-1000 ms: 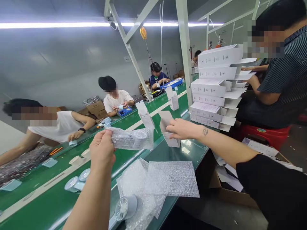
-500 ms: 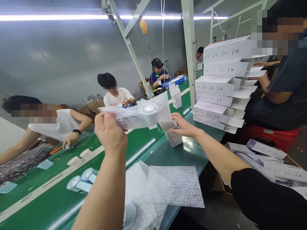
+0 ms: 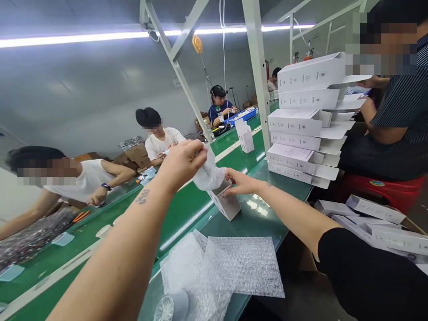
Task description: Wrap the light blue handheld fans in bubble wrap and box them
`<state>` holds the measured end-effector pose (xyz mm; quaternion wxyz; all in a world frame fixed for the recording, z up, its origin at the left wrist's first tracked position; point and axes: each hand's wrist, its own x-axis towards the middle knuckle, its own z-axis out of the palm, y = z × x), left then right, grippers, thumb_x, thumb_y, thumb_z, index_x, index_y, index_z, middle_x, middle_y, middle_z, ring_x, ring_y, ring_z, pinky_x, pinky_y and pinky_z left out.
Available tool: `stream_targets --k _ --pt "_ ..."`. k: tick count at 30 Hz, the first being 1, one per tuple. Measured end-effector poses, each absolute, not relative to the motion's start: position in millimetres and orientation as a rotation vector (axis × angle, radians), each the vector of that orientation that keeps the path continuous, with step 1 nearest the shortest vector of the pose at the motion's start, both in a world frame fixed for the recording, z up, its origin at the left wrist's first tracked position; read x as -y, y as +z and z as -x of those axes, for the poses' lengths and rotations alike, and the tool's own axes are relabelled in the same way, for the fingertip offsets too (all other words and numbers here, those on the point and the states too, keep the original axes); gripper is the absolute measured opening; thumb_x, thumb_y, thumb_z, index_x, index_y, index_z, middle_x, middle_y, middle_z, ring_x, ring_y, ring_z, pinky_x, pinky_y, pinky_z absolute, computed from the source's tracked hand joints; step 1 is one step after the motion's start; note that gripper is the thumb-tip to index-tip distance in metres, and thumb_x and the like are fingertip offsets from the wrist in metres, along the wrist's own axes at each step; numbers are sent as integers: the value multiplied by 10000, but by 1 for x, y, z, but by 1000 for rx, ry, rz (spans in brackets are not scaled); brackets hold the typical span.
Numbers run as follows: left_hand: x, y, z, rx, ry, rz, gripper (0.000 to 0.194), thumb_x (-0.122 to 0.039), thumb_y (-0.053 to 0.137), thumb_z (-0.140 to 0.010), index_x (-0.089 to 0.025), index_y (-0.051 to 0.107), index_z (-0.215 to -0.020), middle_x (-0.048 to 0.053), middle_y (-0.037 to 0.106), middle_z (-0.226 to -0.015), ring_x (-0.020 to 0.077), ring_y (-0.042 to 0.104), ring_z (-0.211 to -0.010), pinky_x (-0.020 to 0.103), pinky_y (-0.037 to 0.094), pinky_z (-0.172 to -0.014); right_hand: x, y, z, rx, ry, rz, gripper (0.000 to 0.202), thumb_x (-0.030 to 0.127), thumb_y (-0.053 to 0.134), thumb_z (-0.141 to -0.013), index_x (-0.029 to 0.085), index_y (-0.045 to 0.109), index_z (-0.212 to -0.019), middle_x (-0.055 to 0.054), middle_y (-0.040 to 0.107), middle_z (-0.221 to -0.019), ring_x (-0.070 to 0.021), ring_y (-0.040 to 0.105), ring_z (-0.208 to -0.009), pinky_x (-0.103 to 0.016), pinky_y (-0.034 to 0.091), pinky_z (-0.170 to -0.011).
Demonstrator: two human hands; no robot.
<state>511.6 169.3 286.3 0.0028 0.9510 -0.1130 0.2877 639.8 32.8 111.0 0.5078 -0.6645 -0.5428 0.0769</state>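
Left hand: it is closed on the upper end of a clear bubble-wrap pouch [image 3: 209, 174]; the hand [image 3: 187, 160] should guide the pouch straight and gently.
Right hand: its fingers grip the white cardboard box [image 3: 228, 203] near the rim; this hand [image 3: 245, 183] should steady the wall without squeezing it.
Box: it stands on the dark green desk [image 3: 256, 220], near the belt-side edge.
Pouch: it is at the box opening; loose film could catch on the rim.

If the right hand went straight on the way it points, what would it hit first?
The right hand would likely meet the white box, seemingly at its fingertips; the bubble-wrap bundle is also close, but depth is unclear.
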Motion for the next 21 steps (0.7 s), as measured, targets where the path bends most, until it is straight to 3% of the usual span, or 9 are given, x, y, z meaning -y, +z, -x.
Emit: stream_targets --k 4,7,10,12,15,17,21 --pt "-163 277 -524 33 1060 -2996 233 -301 389 -867 -191 559 -751 25 556 -683 161 520 -661 265 371 -619 -39 113 -641 1302 153 1658 544 394 763 -655 229 418 -1041 -35 464 -1047 -207 498 -944 -358 477 -748" --pt "-163 265 -533 -144 933 -3109 252 -311 383 -880 -186 590 -809 56 586 -729 199 560 -714 293 402 -659 -40 113 -638 1278 58 1673 627 437 779 -627 235 384 -1070 -60 429 -1143 -248 462 -1100 -423 433 -902" --pt "-164 257 -537 -160 820 -3144 265 -355 408 -886 -183 608 -912 102 618 -866 243 585 -851 332 434 -745 -43 116 -633 1240 46 1645 645 489 724 -693 235 344 -1148 -76 423 -1161 -244 453 -1133 -437 396 -962" --pt "-167 256 -535 -188 758 -3048 292 -377 500 -847 -187 579 -1054 112 630 -966 253 588 -910 346 447 -778 -47 120 -630 1222 26 1627 576 488 670 -754 222 374 -1171 -70 449 -1089 -230 484 -1059 -426 420 -926" --pt "-178 258 -526 -105 667 -2921 502 -293 646 -731 -222 498 -1205 76 637 -1049 232 603 -908 330 463 -771 -55 126 -626 1208 -3 1647 343 464 577 -833 201 514 -1044 -53 458 -956 -225 497 -970 -405 462 -850" --pt "-189 259 -519 -14 700 -2891 465 -226 634 -720 -244 531 -1173 44 656 -1007 204 617 -853 309 465 -756 -57 128 -624 1194 -8 1683 289 452 545 -856 193 553 -985 -57 449 -926 -230 497 -953 -402 477 -830" --pt "-202 263 -513 14 855 -2995 142 -207 530 -809 -202 645 -892 58 686 -864 200 636 -775 293 459 -697 -57 130 -621 1264 -12 1719 411 501 591 -824 198 542 -1096 -71 435 -977 -230 500 -943 -429 478 -868"
